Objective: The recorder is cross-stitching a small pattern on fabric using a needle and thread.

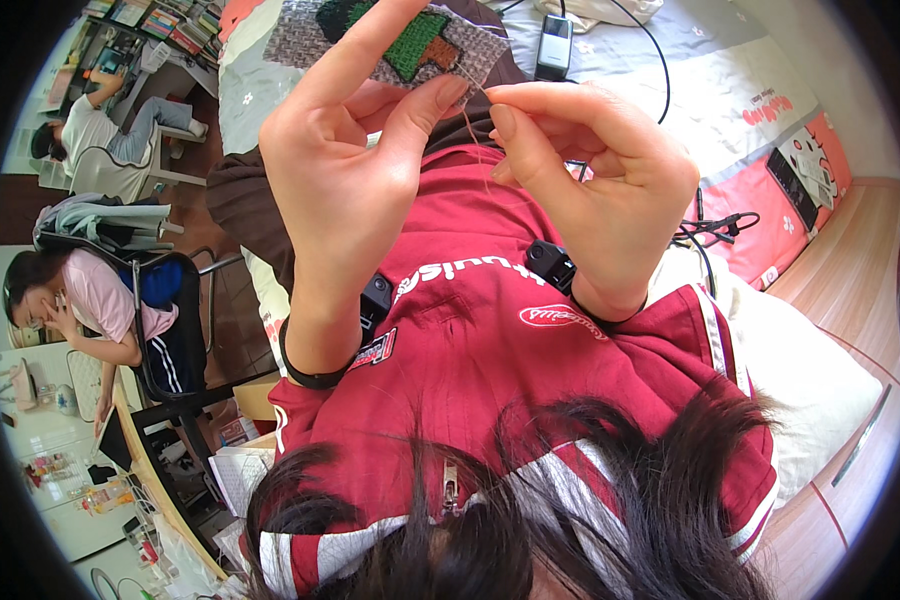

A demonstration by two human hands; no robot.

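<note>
Up at the top middle, a piece of cross-stitch (485, 48) shows a green tree shape with a brown trunk on a grey stitched ground. My left hand (340, 175) grips its near edge, with the thumb pressed on the border and the forefinger stretched over the front. To the right, my right hand (610, 150) pinches thumb and forefinger together close to that edge. A thin light thread (473, 135) runs from the cloth's corner and hangs down between the hands. I cannot make out a needle.
Beyond my hands lies a grey and white bedspread (710, 60) with a small cabled device (554, 45). Black cables (715, 228) are bunched at the right, by a pillow (820, 400). Two people sit at desks on the left, one in a pink shirt (100, 295).
</note>
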